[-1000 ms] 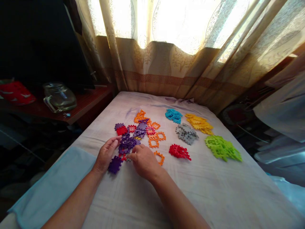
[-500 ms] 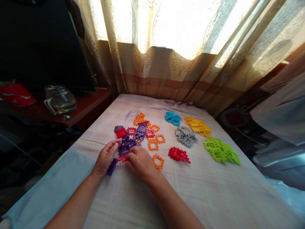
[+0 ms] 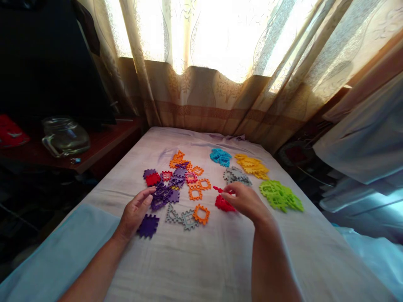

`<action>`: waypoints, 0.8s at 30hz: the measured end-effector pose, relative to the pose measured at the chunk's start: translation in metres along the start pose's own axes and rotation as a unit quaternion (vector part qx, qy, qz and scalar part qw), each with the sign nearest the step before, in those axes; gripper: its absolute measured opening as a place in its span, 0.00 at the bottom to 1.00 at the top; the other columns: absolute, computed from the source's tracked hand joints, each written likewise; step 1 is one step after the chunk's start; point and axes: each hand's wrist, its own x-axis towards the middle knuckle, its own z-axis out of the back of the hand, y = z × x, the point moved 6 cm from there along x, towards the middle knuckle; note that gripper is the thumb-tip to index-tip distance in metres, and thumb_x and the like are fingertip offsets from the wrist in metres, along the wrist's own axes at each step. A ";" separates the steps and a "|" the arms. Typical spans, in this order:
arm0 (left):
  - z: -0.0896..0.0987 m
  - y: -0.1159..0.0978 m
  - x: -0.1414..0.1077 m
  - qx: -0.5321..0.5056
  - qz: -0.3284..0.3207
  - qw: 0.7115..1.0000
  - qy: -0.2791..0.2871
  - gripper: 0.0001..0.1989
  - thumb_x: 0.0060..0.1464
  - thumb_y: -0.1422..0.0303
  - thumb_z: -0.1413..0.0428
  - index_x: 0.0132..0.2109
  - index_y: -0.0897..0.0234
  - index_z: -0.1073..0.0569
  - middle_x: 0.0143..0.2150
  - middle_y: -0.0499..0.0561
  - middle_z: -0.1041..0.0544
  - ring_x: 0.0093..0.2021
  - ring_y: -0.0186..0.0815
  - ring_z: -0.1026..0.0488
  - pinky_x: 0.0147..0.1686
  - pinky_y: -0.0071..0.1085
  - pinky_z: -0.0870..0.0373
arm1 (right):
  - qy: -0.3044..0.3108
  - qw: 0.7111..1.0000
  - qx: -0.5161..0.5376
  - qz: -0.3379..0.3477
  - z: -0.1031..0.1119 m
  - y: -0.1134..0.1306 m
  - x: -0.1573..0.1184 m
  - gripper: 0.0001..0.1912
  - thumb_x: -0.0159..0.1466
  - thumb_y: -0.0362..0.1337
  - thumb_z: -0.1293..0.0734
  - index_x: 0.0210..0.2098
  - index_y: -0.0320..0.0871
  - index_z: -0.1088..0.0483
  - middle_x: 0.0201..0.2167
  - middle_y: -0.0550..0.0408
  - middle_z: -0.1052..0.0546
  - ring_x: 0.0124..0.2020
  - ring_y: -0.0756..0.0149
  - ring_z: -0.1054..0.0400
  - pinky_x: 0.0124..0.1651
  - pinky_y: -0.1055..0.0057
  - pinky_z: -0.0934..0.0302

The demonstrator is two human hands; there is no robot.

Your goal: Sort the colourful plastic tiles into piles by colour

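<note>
My right hand (image 3: 244, 202) pinches a red interlocking plastic tile (image 3: 217, 189), seen nearly edge-on, over the small pile of red tiles (image 3: 224, 204). My left hand (image 3: 136, 212) rests at the left with fingers apart and nothing visible in it. Beside its fingertips lies a cluster of purple tiles (image 3: 161, 197), mixed with a solid red tile (image 3: 153, 179) and others. A square purple tile (image 3: 148, 225) is just below that hand. Between my hands lie two grey tiles (image 3: 189, 219) and an orange frame tile (image 3: 201, 214).
Sorted piles of blue tiles (image 3: 220, 157), yellow tiles (image 3: 252, 166), grey tiles (image 3: 234, 175) and lime-green tiles (image 3: 281, 195) lie to the right. More orange tiles (image 3: 195, 193) sit mid-bed. At left, a glass jug (image 3: 66, 137) stands on a brown table; a light-blue cloth (image 3: 75, 239) covers the bed edge.
My right hand has moved right from the purple cluster to the red pile, carrying a red tile. Two grey tiles now show where it was. The view has shifted slightly right.
</note>
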 end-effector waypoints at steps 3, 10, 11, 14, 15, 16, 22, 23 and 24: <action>-0.001 -0.002 0.000 0.013 0.001 1.000 0.007 0.29 0.47 0.44 0.41 0.46 0.62 0.23 0.53 0.57 0.22 0.59 0.48 0.30 0.64 0.48 0.42 | 0.048 0.993 -0.054 -0.089 0.008 -0.038 -0.005 0.12 0.61 0.40 0.36 0.37 0.46 0.21 0.36 0.51 0.20 0.38 0.63 0.29 0.36 0.72 0.44; -0.003 -0.007 0.000 0.039 -0.009 0.999 0.005 0.28 0.46 0.43 0.41 0.45 0.61 0.23 0.52 0.56 0.21 0.58 0.50 0.29 0.63 0.51 0.42 | 0.136 0.987 -0.041 -0.078 -0.004 -0.059 -0.003 0.12 0.60 0.42 0.35 0.34 0.44 0.20 0.33 0.53 0.20 0.34 0.66 0.29 0.33 0.73 0.45; -0.003 -0.007 0.001 0.039 -0.009 0.999 0.006 0.28 0.46 0.43 0.41 0.44 0.60 0.23 0.52 0.56 0.21 0.58 0.50 0.29 0.63 0.51 0.42 | 0.137 0.987 -0.039 -0.076 -0.004 -0.061 -0.003 0.12 0.60 0.42 0.35 0.34 0.44 0.20 0.32 0.53 0.20 0.34 0.66 0.29 0.32 0.73 0.45; -0.003 -0.007 0.001 0.038 -0.010 0.999 0.008 0.27 0.45 0.43 0.41 0.44 0.59 0.22 0.52 0.55 0.21 0.59 0.50 0.30 0.64 0.51 0.43 | 0.109 0.991 -0.033 -0.075 -0.004 -0.065 0.000 0.12 0.60 0.40 0.36 0.32 0.44 0.21 0.32 0.53 0.20 0.33 0.66 0.30 0.32 0.72 0.46; -0.003 -0.007 0.001 0.037 -0.010 0.999 0.006 0.27 0.46 0.43 0.41 0.43 0.59 0.22 0.52 0.55 0.21 0.59 0.50 0.30 0.64 0.51 0.43 | 0.094 0.992 -0.030 -0.074 -0.004 -0.066 0.001 0.12 0.59 0.39 0.37 0.32 0.45 0.21 0.31 0.53 0.20 0.33 0.65 0.30 0.32 0.72 0.46; -0.003 -0.007 0.001 0.036 -0.010 0.999 0.003 0.26 0.46 0.44 0.41 0.43 0.59 0.22 0.52 0.55 0.21 0.59 0.50 0.30 0.64 0.50 0.42 | 0.080 0.994 -0.026 -0.070 -0.004 -0.067 0.002 0.12 0.59 0.39 0.37 0.31 0.45 0.21 0.31 0.53 0.20 0.32 0.65 0.30 0.32 0.71 0.46; 0.005 0.003 0.005 0.068 -0.028 0.996 -0.052 0.23 0.50 0.49 0.43 0.46 0.61 0.24 0.52 0.55 0.22 0.57 0.46 0.29 0.62 0.45 0.40 | 0.012 0.998 -0.004 -0.065 -0.003 -0.072 0.005 0.14 0.61 0.43 0.37 0.27 0.46 0.22 0.26 0.54 0.22 0.28 0.66 0.33 0.30 0.70 0.49; 0.008 0.005 0.007 0.086 -0.037 0.993 -0.067 0.23 0.52 0.50 0.44 0.46 0.61 0.24 0.52 0.55 0.22 0.57 0.46 0.29 0.62 0.44 0.39 | -0.001 0.997 -0.003 -0.073 -0.002 -0.074 0.005 0.14 0.61 0.43 0.37 0.27 0.46 0.23 0.26 0.54 0.23 0.28 0.66 0.33 0.30 0.70 0.49; 0.011 0.006 0.011 0.108 -0.046 0.990 -0.081 0.23 0.53 0.50 0.46 0.47 0.62 0.25 0.52 0.56 0.22 0.56 0.45 0.28 0.61 0.43 0.38 | -0.012 0.997 -0.003 -0.080 0.000 -0.077 0.005 0.14 0.61 0.44 0.37 0.26 0.46 0.23 0.25 0.54 0.23 0.28 0.66 0.33 0.30 0.70 0.50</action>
